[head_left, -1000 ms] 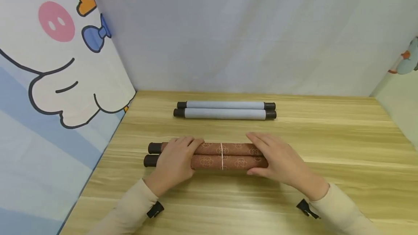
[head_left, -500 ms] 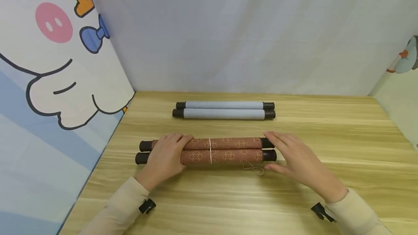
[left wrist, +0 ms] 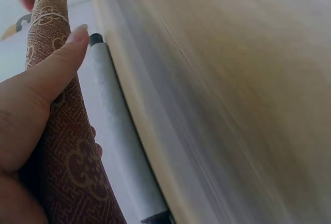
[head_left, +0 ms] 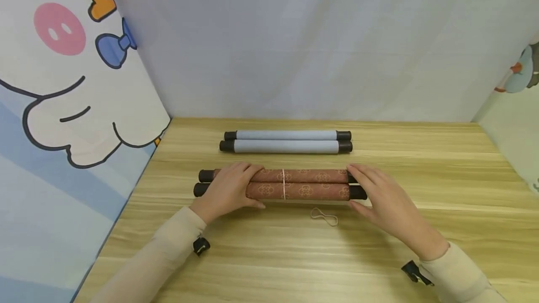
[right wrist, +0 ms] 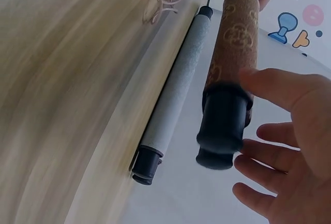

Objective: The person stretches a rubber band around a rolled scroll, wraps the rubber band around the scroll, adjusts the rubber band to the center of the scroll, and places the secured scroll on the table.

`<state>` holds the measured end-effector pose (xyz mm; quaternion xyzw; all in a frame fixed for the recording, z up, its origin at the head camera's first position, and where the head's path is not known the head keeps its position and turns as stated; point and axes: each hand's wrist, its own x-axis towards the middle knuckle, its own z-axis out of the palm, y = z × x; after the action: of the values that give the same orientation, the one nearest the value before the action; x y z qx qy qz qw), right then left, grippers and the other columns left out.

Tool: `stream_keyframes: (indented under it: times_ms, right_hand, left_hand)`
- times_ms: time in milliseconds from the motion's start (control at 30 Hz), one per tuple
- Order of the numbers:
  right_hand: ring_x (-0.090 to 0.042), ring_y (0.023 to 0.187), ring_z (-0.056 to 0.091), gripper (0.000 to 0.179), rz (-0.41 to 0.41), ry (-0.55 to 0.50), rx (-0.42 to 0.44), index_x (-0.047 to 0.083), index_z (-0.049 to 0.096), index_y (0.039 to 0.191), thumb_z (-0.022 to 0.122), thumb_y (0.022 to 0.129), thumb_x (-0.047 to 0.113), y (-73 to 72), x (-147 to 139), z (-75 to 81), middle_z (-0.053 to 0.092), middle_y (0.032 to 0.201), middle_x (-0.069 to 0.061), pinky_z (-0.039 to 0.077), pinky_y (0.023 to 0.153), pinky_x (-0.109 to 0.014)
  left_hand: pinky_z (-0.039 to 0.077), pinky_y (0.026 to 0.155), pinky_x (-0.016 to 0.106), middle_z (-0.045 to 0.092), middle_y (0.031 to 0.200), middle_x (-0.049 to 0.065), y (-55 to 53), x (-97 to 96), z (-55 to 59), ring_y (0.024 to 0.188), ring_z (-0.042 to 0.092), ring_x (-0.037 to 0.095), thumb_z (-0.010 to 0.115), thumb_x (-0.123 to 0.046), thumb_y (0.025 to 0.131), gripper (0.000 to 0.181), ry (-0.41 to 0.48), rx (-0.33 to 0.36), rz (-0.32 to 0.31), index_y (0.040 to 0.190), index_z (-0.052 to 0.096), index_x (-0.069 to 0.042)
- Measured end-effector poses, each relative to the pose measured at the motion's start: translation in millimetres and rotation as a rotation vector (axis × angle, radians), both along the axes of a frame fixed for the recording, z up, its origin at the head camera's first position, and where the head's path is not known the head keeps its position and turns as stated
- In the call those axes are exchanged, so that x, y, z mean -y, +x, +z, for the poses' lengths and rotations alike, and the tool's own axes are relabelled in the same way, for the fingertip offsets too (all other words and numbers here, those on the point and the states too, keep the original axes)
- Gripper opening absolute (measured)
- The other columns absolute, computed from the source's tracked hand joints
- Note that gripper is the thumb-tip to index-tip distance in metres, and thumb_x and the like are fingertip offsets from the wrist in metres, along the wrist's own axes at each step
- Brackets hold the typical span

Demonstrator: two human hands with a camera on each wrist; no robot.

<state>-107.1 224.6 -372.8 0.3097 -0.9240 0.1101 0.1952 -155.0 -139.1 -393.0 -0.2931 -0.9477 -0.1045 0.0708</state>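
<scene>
A brown patterned scroll (head_left: pixel 307 191) with two rolls side by side and black end knobs lies across the middle of the head view. A thin pale band (head_left: pixel 284 183) circles it. My left hand (head_left: pixel 231 186) grips the scroll left of that band, thumb on the near side and fingers over the far side. At the right end, my right hand (head_left: pixel 387 202) spans the black knobs with loosely spread fingers. In the right wrist view its thumb reaches the brown cloth near the black knob (right wrist: pixel 224 115). The left wrist view has the scroll (left wrist: pixel 77 157) raised off the table.
Behind, a second scroll (head_left: pixel 286 147) with pale blue-grey rolls and black knobs lies on the wooden table (head_left: pixel 269 265). A loose rubber band (head_left: pixel 324 217) lies nearer me, twisted into a figure eight. A pale curtain (head_left: pixel 316 46) hangs at the table's back, a cartoon-printed one (head_left: pixel 92 102) at left.
The brown scroll first shifted left, then right and farther from me, in my left hand. My right hand slid outward to its right end. The loose rubber band came into view below the scroll.
</scene>
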Motion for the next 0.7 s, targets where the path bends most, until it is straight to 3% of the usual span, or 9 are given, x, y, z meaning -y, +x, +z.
stream_keyframes:
  times_ms: [333, 700]
  right_hand:
    - [-0.042, 0.123, 0.055, 0.081, -0.02, -0.01, 0.082, -0.004, 0.047, 0.141, 0.085, 0.072, 0.016, 1.3, -5, -6.9, 0.056, 0.137, -0.024, 0.045, 0.105, -0.058]
    - [-0.04, 0.121, 0.056, 0.078, -0.046, -0.017, 0.146, -0.003, 0.048, 0.141, 0.084, 0.074, 0.013, 1.2, -10, -12.0, 0.057, 0.137, -0.023, 0.047, 0.103, -0.055]
  left_hand:
    - [0.049, 0.102, 0.047, 0.061, 0.129, 0.008, -35.3, -25.5, -17.1, 0.118, 0.06, 0.027, 0.08, -0.067, 0.062, 0.1, -0.069, 0.13, -0.035, 0.141, 0.05, -0.012]
    - [0.047, 0.103, 0.048, 0.056, 0.13, 0.008, -47.7, -28.2, -33.0, 0.119, 0.056, 0.026, 0.076, -0.067, 0.064, 0.099, -0.078, 0.165, -0.05, 0.143, 0.049, -0.013]
